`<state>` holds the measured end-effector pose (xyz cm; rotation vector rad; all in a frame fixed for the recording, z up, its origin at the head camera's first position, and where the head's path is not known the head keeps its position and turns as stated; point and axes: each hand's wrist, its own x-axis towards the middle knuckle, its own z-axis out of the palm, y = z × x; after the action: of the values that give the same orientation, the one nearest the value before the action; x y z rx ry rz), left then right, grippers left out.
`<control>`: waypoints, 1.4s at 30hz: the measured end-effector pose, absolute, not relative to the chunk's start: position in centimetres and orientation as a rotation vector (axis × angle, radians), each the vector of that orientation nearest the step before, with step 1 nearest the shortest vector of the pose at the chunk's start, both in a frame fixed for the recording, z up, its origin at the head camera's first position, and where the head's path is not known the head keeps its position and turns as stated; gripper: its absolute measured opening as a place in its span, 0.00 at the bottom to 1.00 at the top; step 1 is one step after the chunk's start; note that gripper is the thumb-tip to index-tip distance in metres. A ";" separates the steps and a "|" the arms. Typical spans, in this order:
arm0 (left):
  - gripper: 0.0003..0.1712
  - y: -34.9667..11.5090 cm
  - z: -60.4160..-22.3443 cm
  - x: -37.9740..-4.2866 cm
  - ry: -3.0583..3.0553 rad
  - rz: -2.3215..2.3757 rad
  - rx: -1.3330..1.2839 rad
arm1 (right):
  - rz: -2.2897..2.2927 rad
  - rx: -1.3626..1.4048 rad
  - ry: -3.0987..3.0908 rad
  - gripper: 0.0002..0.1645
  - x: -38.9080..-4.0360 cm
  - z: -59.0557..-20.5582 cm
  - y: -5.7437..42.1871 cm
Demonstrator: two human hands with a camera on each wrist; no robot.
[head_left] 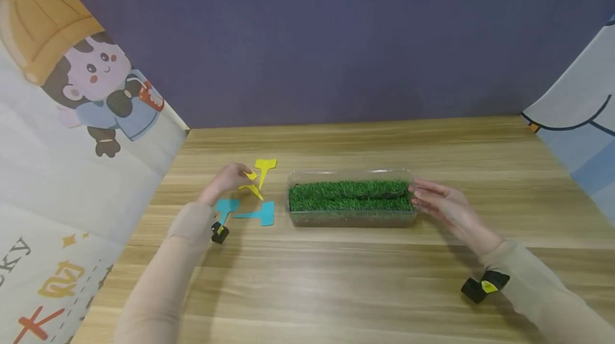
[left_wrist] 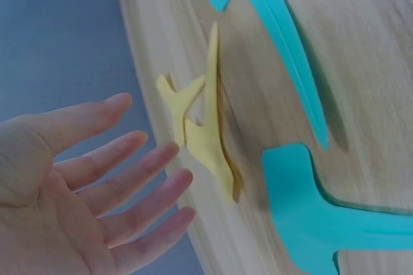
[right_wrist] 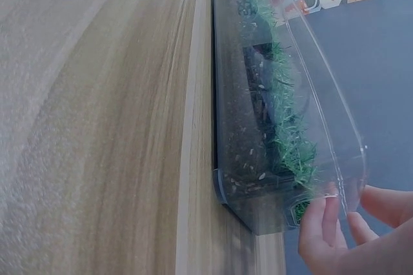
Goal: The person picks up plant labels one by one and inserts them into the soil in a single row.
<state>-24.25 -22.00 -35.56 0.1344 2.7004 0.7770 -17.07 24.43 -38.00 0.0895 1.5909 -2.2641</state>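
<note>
My left hand (head_left: 231,177) hovers over a yellow T-shaped plant label (head_left: 252,188), overlapping it in the head view. In the left wrist view its fingers (left_wrist: 139,213) are spread and extended beside two yellow labels lying on the wood. A second yellow label (head_left: 264,169) lies just beyond. Two blue T-shaped labels, one upright (head_left: 227,208) and one sideways (head_left: 264,213), lie nearer me. My right hand (head_left: 444,208) grips the right end of a clear plastic planter box (head_left: 353,221), thumb and fingers at its rim. Green artificial grass (head_left: 331,204) in two strips fills the box over dark soil.
The wood-grain table (head_left: 336,280) meets a dark blue wall (head_left: 336,39) at the back. Printed cartoon panels stand on the left (head_left: 86,66) and right (head_left: 581,103). Black wrist cameras are strapped to the left (head_left: 219,232) and right (head_left: 485,286) wrists.
</note>
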 end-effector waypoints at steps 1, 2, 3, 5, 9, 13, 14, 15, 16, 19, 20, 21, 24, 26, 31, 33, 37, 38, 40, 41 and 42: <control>0.23 -22.0 -35.6 -24.4 2.703 0.754 0.127 | -2.263 0.091 1.592 0.14 -17.1 -38.0 24.4; 0.23 -21.9 -35.7 -24.5 2.707 0.719 0.125 | -2.264 0.093 1.591 0.14 -17.0 -38.0 24.4; 0.24 -21.9 -35.7 -24.6 2.711 0.685 0.113 | -2.265 0.093 1.589 0.13 -17.0 -38.1 24.4; 0.26 -21.8 -35.8 -24.8 2.712 0.628 0.087 | -2.273 0.091 1.578 0.13 -17.0 -38.1 24.4; 0.30 -21.7 -35.9 -25.1 2.699 0.581 0.029 | -2.272 0.084 1.583 0.14 -16.9 -38.1 24.4; 0.32 -21.8 -36.0 -25.4 2.674 0.581 -0.004 | -2.255 0.091 1.608 0.15 -16.9 -38.0 24.4; 0.33 -21.8 -36.1 -25.5 2.671 0.574 0.000 | -2.253 0.091 1.611 0.16 -16.9 -38.0 24.4; 0.33 -21.9 -36.2 -25.6 2.670 0.564 0.006 | -2.252 0.091 1.611 0.16 -16.9 -38.0 24.4; 0.34 -21.9 -36.3 -25.7 2.667 0.560 0.007 | -2.256 0.090 1.605 0.16 -16.9 -38.0 24.4; 0.36 -22.0 -36.6 -26.0 2.655 0.540 0.009 | -2.269 0.078 1.586 0.15 -16.9 -38.1 24.4; 0.37 -22.1 -36.7 -26.1 2.650 0.536 0.008 | -2.272 0.077 1.582 0.14 -16.9 -38.1 24.4; 0.37 -22.2 -36.8 -26.2 2.646 0.533 0.005 | -2.273 0.076 1.581 0.14 -16.9 -38.1 24.4; 0.38 -22.2 -37.0 -26.5 2.637 0.516 0.001 | -2.272 0.073 1.584 0.13 -17.0 -38.1 24.4; 0.39 -22.2 -37.0 -26.6 2.630 0.512 -0.004 | -2.272 0.079 1.579 0.13 -17.0 -38.1 24.4; 0.39 -22.0 -37.0 -26.6 2.625 0.489 0.013 | -2.276 0.097 1.559 0.13 -16.9 -38.0 24.3; 0.38 -21.9 -37.1 -26.6 2.636 0.477 0.030 | -2.275 0.097 1.560 0.13 -16.9 -38.0 24.3; 0.36 -21.9 -37.3 -26.6 2.662 0.470 0.055 | -2.275 0.104 1.556 0.13 -16.9 -38.0 24.3; 0.36 -21.9 -37.4 -26.6 2.665 0.476 0.055 | -2.277 0.108 1.553 0.13 -16.9 -38.0 24.3; 0.36 -21.9 -37.4 -26.7 2.674 0.476 0.064 | -2.277 0.115 1.548 0.13 -16.9 -38.0 24.3; 0.36 -21.9 -37.5 -26.7 2.677 0.472 0.070 | -2.276 0.117 1.548 0.13 -16.9 -38.0 24.3; 0.36 -21.9 -37.5 -26.6 2.679 0.473 0.069 | -2.276 0.120 1.547 0.13 -16.9 -38.0 24.3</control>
<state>-26.65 -21.88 -37.48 0.0686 2.6790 0.4729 -16.94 24.33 -37.96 0.1199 1.5471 -2.2761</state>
